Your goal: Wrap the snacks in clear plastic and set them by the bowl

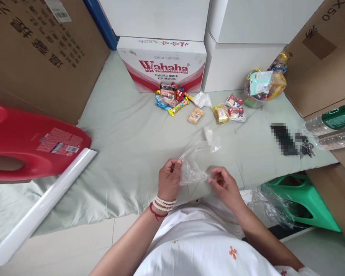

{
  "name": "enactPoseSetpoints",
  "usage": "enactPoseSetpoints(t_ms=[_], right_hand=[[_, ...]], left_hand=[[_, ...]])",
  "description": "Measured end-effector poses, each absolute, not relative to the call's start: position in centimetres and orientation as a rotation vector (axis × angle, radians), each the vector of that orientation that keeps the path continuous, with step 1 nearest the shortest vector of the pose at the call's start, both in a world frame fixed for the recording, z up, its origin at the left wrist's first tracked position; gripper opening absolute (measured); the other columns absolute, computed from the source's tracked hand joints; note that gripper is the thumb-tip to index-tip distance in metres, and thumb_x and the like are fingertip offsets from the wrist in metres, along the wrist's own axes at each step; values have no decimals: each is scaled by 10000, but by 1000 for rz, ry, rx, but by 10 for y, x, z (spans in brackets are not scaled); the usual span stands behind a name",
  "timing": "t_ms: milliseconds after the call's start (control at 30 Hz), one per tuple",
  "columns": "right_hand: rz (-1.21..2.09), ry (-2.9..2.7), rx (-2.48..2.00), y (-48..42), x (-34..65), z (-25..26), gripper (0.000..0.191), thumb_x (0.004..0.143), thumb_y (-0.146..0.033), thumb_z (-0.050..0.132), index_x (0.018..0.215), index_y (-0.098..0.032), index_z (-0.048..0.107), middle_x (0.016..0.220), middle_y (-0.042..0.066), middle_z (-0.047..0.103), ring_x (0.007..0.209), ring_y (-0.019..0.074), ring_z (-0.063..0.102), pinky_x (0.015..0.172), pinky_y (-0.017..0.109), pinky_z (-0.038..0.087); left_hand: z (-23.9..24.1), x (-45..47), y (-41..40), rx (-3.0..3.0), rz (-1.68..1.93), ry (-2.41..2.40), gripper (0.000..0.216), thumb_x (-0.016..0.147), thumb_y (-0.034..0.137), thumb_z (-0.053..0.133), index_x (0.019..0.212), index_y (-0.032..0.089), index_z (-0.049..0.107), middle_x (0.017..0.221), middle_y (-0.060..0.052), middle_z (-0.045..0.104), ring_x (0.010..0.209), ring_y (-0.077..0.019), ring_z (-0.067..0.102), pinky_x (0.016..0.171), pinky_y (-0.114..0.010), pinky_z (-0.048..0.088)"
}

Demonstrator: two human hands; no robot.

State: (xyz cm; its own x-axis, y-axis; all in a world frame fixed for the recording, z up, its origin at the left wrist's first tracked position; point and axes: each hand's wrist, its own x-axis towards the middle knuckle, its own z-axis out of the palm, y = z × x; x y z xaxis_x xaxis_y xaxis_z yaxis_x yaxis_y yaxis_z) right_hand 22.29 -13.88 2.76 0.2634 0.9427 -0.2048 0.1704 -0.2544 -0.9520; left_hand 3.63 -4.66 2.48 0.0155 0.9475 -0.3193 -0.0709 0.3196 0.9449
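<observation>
A clear plastic bag (194,166) is stretched between my two hands, low over the front of the cloth-covered surface. My left hand (170,178), with beads and a red cord at the wrist, is closed on the bag's left edge. On the other side, my right hand (223,183) pinches the bag's lower right corner between thumb and fingers. Just beyond the bag lies a small crumpled piece of clear plastic (212,141). Farther back are a square wrapped snack (195,115), a yellow packet (220,114) and two red-and-white packets (236,114).
A heap of snacks (171,97) leans by the Wahaha box (163,65). At right stand a filled clear container (264,88), water bottles (333,119), keys (306,148) and a green stool (313,203). A red plastic item (40,142) and a white roll (46,203) lie left.
</observation>
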Motion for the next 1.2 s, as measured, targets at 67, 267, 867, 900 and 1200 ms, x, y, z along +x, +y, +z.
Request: enactPoseSetpoints(t_ms=[67,267,867,900,1200], right_hand=[[762,-1283,-1632,-144,228,36,274,908,-373,717,1144,-260,634,1060,52,602,823,176,572,763,341,510],[404,-1873,-1416,-122,218,51,239,944,-268,691,1182,-288,712,1125,91,634,988,244,540,840,394,501],[1182,-370,-1362,-131,227,28,361,777,-509,818,804,-223,599,746,-33,551,559,88,387,520,234,323],[1215,-425,-1405,-137,235,28,358,781,-515,810,805,-224,602,741,-28,561,556,95,400,517,239,332],[443,-1379,-1930,-96,332,46,248,930,-420,609,1007,-229,749,1000,69,691,748,190,619,753,354,518]], left_hand=[[30,39,-48,944,991,1281,467,806,652,704,800,193,614,504,103,362,423,-66,295,406,-213,219],[32,45,-52,950,981,1240,457,823,647,692,813,199,605,514,101,362,433,-67,282,413,-215,228],[29,32,-39,928,669,1065,485,624,511,893,904,159,712,541,114,301,493,-50,228,478,-211,177],[29,28,-38,961,663,1099,471,639,517,876,897,152,727,535,110,302,498,-53,234,484,-212,180],[28,-12,-37,1005,740,1363,493,726,609,765,958,177,707,527,103,353,488,-80,249,471,-224,212]])
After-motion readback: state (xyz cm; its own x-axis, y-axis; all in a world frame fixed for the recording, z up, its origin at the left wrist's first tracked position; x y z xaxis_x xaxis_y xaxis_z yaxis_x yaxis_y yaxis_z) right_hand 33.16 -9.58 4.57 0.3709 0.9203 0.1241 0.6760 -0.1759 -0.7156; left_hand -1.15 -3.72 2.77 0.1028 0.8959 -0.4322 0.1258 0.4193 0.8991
